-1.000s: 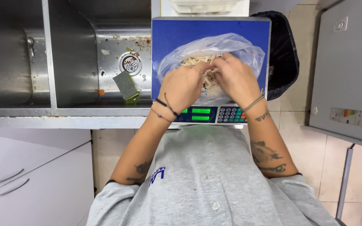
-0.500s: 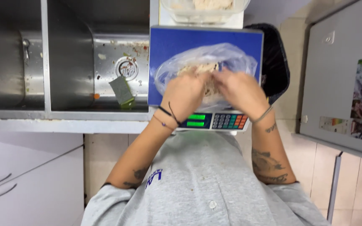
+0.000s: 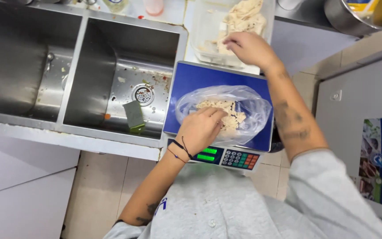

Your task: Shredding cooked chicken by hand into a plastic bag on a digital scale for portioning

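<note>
clear plastic bag [image 3: 244, 104] under left hand's [image 3: 202, 128] grip

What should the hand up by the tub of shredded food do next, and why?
Probably pinch up a little shredded food and carry it to the bag. The right hand rests on the pile in the clear tub, while the left hand holds open the plastic bag, partly filled, on the blue scale.

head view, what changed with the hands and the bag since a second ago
The right hand left the clear plastic bag and reached up to the white tub of shredded pale food behind the scale. The left hand stayed at the bag's mouth, on the food inside. The bag stayed on the blue scale platform; the green sponge stayed in the sink.
</note>
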